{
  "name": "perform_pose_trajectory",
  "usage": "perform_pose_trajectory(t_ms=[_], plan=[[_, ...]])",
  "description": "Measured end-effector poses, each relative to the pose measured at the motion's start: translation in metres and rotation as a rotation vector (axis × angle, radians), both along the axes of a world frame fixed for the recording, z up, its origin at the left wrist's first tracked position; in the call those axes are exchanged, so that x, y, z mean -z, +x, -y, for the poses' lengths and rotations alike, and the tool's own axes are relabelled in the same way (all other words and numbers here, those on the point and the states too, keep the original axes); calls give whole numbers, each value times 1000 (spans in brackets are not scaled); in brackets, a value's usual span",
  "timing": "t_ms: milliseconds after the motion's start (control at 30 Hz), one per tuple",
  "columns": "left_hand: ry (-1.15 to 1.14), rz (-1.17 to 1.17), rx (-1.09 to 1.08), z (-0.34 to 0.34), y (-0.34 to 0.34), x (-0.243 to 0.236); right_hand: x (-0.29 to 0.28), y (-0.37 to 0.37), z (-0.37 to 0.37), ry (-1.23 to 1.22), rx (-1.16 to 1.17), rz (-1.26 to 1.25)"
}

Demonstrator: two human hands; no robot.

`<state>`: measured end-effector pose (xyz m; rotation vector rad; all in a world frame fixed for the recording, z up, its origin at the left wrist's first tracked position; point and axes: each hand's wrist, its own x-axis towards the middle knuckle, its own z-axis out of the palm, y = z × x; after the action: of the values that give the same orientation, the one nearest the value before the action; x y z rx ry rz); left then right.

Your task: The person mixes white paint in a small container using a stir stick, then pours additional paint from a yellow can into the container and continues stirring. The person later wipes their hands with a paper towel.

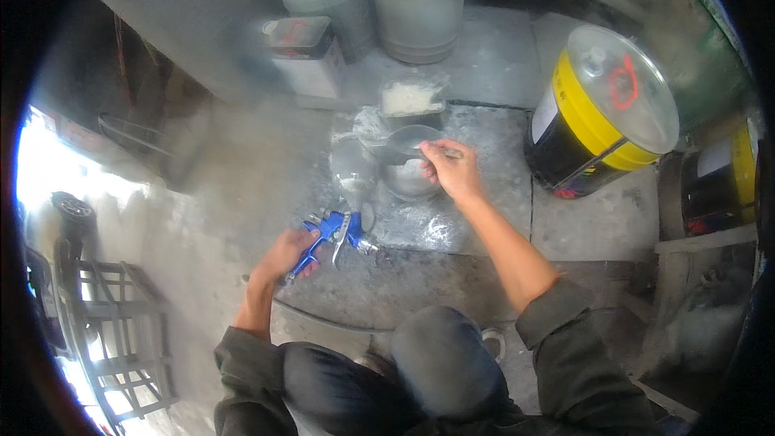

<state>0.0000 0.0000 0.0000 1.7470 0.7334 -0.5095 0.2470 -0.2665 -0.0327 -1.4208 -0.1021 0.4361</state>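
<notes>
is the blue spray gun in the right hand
No, the left hand holds the blue spray gun by its handle.

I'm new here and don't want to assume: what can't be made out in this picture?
All in the head view:
Dark tool: its grip, partly covered by the right hand.
Left hand: some fingers, partly behind the blue spray gun.
Large yellow-and-black drum: contents, under its lid.
Pale rear pail: its top, cut by the upper edge.

The pistol-shaped metal spray gun (329, 228) is blue and silver; the cylindrical drum (596, 123) is black-and-yellow, its grey lid (647, 110) marked red.
</notes>
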Motion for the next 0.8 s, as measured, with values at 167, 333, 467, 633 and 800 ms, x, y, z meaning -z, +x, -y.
perform_pose_trajectory(t_ms=[167, 333, 467, 633, 800], plan=[[-117, 86, -116, 8, 16, -3, -7, 19, 6, -59, 80, 26], [-119, 82, -109, -2, 5, -26, 12, 1, 1, -166, 84, -50], [-125, 135, -203, 6, 8, -20, 31, 5, 15, -238, 101, -113], [271, 279, -239, 3, 7, -11, 85, 10, 14, -500, 268, -13], [466, 333, -316, -10, -8, -15, 103, 11, 1, -574, 311, -75]])
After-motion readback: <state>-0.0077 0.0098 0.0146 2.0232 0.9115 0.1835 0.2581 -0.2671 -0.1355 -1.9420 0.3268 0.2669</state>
